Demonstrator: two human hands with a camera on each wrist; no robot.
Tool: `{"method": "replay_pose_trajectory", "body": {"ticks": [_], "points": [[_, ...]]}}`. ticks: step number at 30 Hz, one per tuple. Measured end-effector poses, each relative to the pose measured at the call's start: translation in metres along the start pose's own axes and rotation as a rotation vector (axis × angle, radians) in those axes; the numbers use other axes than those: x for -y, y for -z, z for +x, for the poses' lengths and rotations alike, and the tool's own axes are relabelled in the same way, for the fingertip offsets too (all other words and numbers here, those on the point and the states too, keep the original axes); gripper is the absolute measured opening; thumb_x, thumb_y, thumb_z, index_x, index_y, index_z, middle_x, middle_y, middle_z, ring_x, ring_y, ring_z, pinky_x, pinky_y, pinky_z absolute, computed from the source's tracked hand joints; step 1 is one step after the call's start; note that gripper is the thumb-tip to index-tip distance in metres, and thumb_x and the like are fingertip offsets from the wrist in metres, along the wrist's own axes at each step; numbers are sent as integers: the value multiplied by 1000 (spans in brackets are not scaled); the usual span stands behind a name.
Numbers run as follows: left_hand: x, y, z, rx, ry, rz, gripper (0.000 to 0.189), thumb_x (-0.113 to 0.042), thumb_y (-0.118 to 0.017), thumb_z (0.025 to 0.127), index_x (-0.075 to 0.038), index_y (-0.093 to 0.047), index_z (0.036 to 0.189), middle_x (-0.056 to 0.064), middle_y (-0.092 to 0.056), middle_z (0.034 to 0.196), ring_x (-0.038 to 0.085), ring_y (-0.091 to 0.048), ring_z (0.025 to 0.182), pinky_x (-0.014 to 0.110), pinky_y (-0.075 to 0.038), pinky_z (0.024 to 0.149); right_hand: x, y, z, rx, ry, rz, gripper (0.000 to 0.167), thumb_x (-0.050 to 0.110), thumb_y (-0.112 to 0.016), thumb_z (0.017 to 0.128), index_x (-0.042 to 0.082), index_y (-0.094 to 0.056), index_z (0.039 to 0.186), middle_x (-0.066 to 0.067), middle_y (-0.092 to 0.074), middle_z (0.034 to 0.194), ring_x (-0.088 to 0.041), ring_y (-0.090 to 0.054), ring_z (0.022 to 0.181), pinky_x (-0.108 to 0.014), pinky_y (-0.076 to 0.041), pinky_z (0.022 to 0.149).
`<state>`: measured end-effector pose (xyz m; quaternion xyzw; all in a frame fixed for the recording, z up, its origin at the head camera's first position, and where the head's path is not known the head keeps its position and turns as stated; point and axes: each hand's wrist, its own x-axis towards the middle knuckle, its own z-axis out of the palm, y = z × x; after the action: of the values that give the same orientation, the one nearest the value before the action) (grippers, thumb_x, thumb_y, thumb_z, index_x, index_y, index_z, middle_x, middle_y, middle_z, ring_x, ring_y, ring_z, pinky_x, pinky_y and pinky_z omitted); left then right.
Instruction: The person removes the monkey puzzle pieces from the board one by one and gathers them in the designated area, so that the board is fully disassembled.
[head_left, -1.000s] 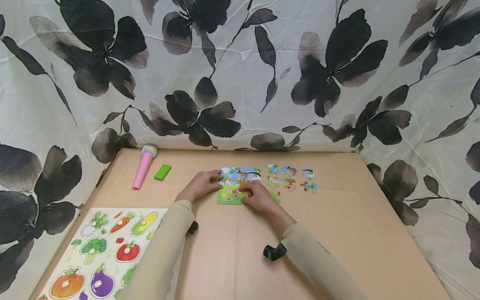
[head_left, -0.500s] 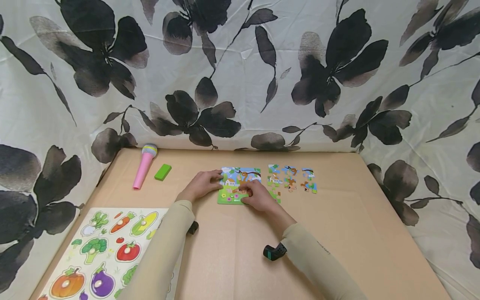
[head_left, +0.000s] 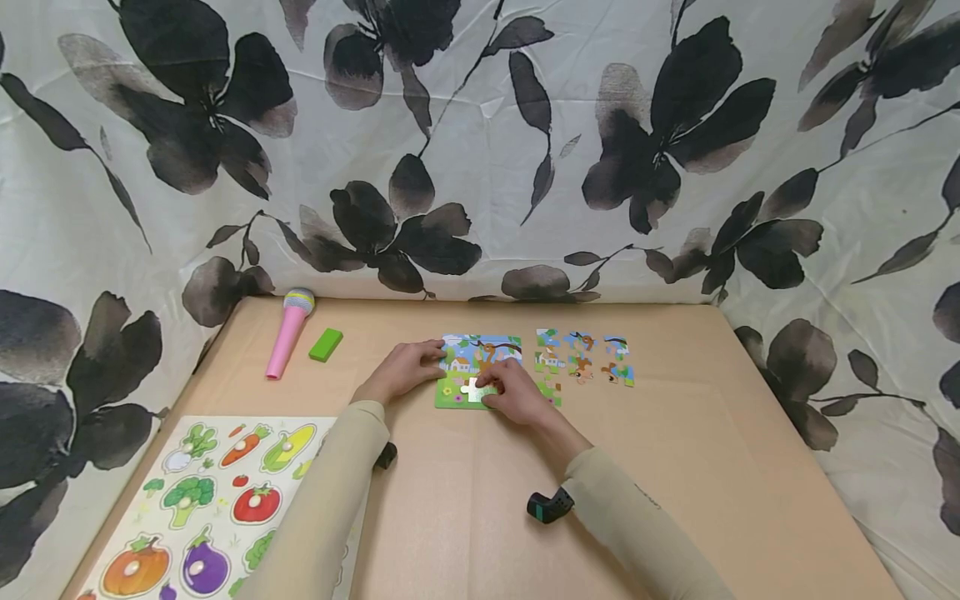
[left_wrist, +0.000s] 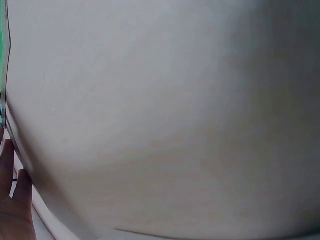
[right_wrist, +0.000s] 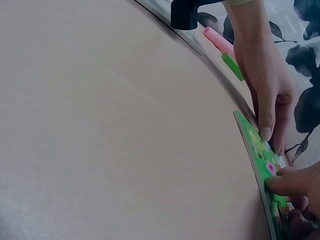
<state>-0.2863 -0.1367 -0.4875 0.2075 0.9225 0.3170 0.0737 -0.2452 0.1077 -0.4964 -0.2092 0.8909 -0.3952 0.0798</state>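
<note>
A small picture jigsaw puzzle point(head_left: 459, 364) lies at the back middle of the table, showing a house, a tree branch and grass. My left hand point(head_left: 401, 371) rests with its fingertips against the puzzle's left edge. Over the lower right part, my right hand point(head_left: 521, 396) pinches a puzzle piece, mostly hidden by the fingers. Beside those fingers a white piece-shaped patch point(head_left: 471, 389) shows in the grass. In the right wrist view the right thumb point(right_wrist: 290, 182) lies over the puzzle's green border point(right_wrist: 241, 120). Several loose puzzle pieces point(head_left: 581, 368) lie just right of the puzzle.
A pink toy microphone point(head_left: 283, 342) and a green block point(head_left: 326, 344) lie at the back left. A vegetable puzzle board point(head_left: 168, 483) covers the front left, partly under the left sleeve. A floral cloth point(head_left: 480, 142) hangs behind the table point(head_left: 450, 517).
The white piece-shaped patch now shows where flowered grass was before, as the right fingers lift a piece there. The left hand has stayed at the puzzle's edge.
</note>
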Motion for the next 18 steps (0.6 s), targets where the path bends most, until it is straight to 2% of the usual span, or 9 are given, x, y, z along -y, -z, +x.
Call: {"method": "replay_pose_trajectory", "body": {"ticks": [11,18], "points": [[1,0,1,16,6,-2,42,-22,-71,91,-3,-65,127,9,-48,147,28,-42,137,44,-31,115,3,-2,-2,-45,-11,-21,19,2,-72,84,10,-72,102,-7,-48,99,-18,-42,81,-30,-38,70],[2,-2,3,18,14,11,42,-23,-71,91,-4,-65,127,7,-48,147,27,-42,138,44,-31,115,1,-2,-3,-50,-3,-41,21,3,-72,83,11,-73,103,-8,-53,88,-17,-43,83,-29,-36,71]]}}
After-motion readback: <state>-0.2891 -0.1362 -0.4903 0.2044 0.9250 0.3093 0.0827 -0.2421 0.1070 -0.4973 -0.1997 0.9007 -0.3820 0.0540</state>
